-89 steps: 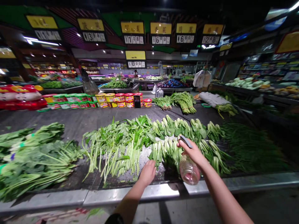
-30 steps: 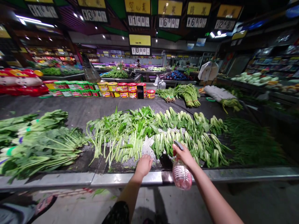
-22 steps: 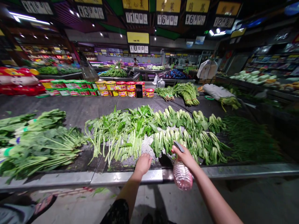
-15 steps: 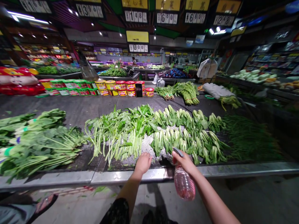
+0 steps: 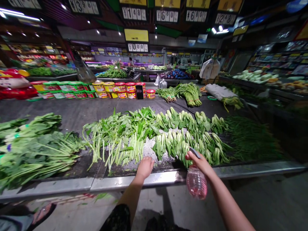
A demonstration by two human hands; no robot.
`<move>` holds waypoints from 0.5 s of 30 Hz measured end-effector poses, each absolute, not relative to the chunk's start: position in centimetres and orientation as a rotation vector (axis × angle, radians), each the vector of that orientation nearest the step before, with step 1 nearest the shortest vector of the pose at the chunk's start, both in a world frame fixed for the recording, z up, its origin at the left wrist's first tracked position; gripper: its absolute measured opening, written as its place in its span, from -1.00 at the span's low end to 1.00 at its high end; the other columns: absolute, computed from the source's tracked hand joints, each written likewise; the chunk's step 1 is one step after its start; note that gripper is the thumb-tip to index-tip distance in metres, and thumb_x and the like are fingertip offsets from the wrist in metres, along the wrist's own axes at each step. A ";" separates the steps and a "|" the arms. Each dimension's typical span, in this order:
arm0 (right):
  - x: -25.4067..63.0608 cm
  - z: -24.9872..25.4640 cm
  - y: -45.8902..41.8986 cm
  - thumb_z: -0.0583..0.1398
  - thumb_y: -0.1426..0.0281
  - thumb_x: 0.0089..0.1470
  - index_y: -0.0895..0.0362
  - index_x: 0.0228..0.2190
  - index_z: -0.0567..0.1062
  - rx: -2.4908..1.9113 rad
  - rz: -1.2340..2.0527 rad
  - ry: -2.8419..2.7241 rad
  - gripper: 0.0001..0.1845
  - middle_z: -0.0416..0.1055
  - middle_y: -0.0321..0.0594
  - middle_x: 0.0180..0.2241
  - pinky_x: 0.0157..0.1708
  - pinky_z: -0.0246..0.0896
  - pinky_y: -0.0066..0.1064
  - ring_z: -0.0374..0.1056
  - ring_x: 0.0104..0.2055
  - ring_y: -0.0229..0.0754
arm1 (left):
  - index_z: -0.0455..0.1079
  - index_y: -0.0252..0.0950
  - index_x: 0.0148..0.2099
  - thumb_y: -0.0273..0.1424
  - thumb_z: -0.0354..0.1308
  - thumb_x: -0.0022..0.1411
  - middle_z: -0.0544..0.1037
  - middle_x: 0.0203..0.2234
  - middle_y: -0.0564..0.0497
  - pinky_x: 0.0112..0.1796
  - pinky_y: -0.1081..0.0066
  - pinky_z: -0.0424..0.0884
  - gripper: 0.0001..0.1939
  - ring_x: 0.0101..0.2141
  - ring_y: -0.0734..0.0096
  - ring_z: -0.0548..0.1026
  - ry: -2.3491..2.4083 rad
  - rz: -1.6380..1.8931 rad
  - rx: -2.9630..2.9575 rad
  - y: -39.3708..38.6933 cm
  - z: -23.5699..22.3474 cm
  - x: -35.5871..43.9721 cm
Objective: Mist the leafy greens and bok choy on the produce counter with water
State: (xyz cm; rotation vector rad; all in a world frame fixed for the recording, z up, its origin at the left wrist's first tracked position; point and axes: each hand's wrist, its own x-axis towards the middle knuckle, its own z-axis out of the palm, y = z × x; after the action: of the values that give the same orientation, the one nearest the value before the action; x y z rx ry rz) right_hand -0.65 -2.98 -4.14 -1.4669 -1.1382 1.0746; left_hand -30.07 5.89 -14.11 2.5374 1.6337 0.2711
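Observation:
My right hand (image 5: 199, 161) is wrapped round the neck of a clear pinkish spray bottle (image 5: 196, 183) with a grey trigger head. The bottle hangs in front of the stand's metal edge, its nozzle end toward the bok choy (image 5: 190, 141). That bok choy lies in two rows, pale stems upward, leaves wet-looking. My left hand (image 5: 145, 167) rests on the mesh just behind the metal edge, fingers lying forward with nothing in them. Just beyond it are the cut stems of the long leafy water spinach (image 5: 120, 131).
Bunched leafy greens (image 5: 45, 147) lie on the left, thin dark green stalks (image 5: 252, 138) on the right. Stacked tubs (image 5: 101, 89) and a propped phone (image 5: 139, 92) stand behind. A metal rim (image 5: 163, 181) runs along the front. Another person's sandalled foot (image 5: 42, 214) is at lower left.
My right hand and the spray bottle have moved right and slightly up along the bok choy. The whole view has shifted a little; my left hand stays on the mesh.

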 end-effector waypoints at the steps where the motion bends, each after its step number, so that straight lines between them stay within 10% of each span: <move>1: -0.3 -4.2 -3.0 0.16 -0.06 -0.07 0.13 -0.33 0.47 -1.455 1.060 -1.124 -0.50 0.49 -0.16 -0.34 -0.31 0.26 -0.29 0.40 -0.23 -0.04 | 0.37 -0.33 -0.19 -0.28 -0.23 0.36 0.46 -0.24 -0.15 -0.12 0.30 0.25 -0.62 -0.17 0.21 0.38 1.635 0.270 2.539 5.9 -14.1 -30.1; 15: -0.1 -4.3 -4.1 0.18 -0.03 -0.08 0.11 -0.47 0.42 -1.510 1.080 -1.006 -0.57 0.41 -0.24 -0.57 -0.54 0.21 -0.35 0.33 -0.52 -0.15 | 0.38 -0.32 -0.18 -0.28 -0.24 0.36 0.47 -0.24 -0.13 -0.10 0.31 0.25 -0.61 -0.17 0.22 0.39 1.632 0.262 2.559 6.0 -14.0 -30.1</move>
State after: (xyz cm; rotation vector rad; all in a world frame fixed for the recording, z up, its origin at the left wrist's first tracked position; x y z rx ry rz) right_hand -0.07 -4.11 -4.26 -1.5104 -1.0062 1.0801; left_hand -30.07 6.03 -14.03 2.5589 1.6325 0.2621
